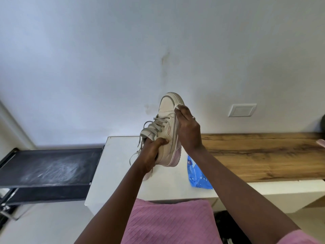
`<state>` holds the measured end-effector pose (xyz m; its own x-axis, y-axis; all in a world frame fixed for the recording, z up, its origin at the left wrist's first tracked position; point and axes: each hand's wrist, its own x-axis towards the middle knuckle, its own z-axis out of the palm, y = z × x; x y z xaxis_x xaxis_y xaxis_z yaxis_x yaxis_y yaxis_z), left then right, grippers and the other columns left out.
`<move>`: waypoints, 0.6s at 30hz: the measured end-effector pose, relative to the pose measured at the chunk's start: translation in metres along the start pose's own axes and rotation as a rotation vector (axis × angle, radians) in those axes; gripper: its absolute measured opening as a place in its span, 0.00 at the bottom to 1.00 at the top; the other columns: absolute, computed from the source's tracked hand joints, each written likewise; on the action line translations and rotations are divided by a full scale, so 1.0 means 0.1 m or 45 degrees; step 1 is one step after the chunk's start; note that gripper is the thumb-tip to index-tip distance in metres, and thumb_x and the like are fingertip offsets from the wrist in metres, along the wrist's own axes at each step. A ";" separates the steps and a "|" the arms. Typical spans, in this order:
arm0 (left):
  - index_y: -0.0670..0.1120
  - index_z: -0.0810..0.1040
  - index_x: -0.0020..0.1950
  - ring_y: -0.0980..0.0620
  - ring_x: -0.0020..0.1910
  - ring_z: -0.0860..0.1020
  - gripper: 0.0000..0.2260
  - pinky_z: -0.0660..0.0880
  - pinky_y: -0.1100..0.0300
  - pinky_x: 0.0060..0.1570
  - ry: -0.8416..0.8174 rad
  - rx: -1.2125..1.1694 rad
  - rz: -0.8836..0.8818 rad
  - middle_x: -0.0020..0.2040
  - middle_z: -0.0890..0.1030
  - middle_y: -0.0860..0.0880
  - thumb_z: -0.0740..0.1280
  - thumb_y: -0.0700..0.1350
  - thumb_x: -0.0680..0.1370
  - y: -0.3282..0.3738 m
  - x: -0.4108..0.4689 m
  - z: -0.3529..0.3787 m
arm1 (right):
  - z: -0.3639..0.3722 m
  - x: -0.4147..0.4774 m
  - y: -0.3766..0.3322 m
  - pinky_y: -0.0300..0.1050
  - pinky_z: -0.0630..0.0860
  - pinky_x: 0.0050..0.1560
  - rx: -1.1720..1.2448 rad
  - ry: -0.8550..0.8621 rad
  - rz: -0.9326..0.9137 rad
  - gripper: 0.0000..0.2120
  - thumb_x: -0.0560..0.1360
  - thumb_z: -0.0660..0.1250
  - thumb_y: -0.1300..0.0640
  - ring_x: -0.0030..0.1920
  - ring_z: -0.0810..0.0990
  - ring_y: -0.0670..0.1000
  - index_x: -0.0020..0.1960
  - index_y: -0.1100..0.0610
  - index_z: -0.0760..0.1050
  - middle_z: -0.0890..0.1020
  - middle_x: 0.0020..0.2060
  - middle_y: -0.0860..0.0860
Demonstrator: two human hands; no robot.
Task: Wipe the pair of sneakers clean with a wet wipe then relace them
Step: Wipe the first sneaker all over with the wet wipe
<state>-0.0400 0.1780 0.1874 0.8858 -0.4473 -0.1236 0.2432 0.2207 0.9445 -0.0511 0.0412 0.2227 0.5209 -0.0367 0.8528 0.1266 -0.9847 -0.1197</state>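
Over on the left sits a dark tray [47, 166]; beside it, above the white table [116, 182], the left hand [153, 152] is clenched round the heel end of the sneaker [167, 120], holding it in the air. Its long axis runs up and away, toe highest, laces [154, 125] loose. The right hand [188, 127] lies along the shoe's right flank, fingers nearly straight, pressing the wet wipe [177, 106] by the toe – the nearer hand for the next stroke, I'd say, heelward down that side. A blue wipe pack [197, 175] lies below, by the wooden counter [263, 152]
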 end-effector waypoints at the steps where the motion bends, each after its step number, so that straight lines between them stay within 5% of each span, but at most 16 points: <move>1: 0.47 0.73 0.64 0.41 0.57 0.79 0.28 0.75 0.40 0.57 -0.010 0.018 -0.006 0.59 0.80 0.43 0.70 0.43 0.64 0.01 0.00 0.00 | -0.01 0.11 0.01 0.43 0.79 0.41 -0.025 -0.020 0.001 0.16 0.68 0.60 0.71 0.53 0.82 0.56 0.52 0.66 0.80 0.82 0.52 0.58; 5: 0.48 0.71 0.66 0.42 0.57 0.79 0.33 0.77 0.42 0.55 -0.053 0.046 -0.033 0.60 0.79 0.43 0.72 0.47 0.62 -0.02 -0.04 0.01 | -0.05 0.52 0.12 0.48 0.80 0.43 0.022 -0.190 0.070 0.17 0.66 0.60 0.74 0.45 0.83 0.59 0.51 0.65 0.81 0.83 0.50 0.58; 9: 0.48 0.71 0.66 0.41 0.58 0.78 0.32 0.75 0.40 0.57 -0.050 0.018 -0.046 0.59 0.80 0.43 0.73 0.46 0.62 -0.06 -0.05 0.01 | -0.06 0.70 0.21 0.51 0.76 0.55 0.144 -0.355 0.190 0.21 0.71 0.54 0.72 0.53 0.81 0.59 0.56 0.63 0.79 0.82 0.55 0.55; 18: 0.45 0.73 0.65 0.39 0.56 0.78 0.28 0.78 0.45 0.51 0.015 -0.185 -0.153 0.59 0.80 0.41 0.69 0.43 0.64 -0.10 -0.07 -0.01 | 0.00 0.20 0.08 0.47 0.79 0.48 0.157 -0.113 0.106 0.20 0.66 0.57 0.72 0.49 0.83 0.56 0.53 0.63 0.81 0.81 0.54 0.57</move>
<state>-0.0478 0.1801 0.1786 0.8511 -0.4683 -0.2374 0.4015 0.2892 0.8690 -0.0395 0.0328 0.2390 0.6059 -0.0965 0.7896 0.1795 -0.9504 -0.2539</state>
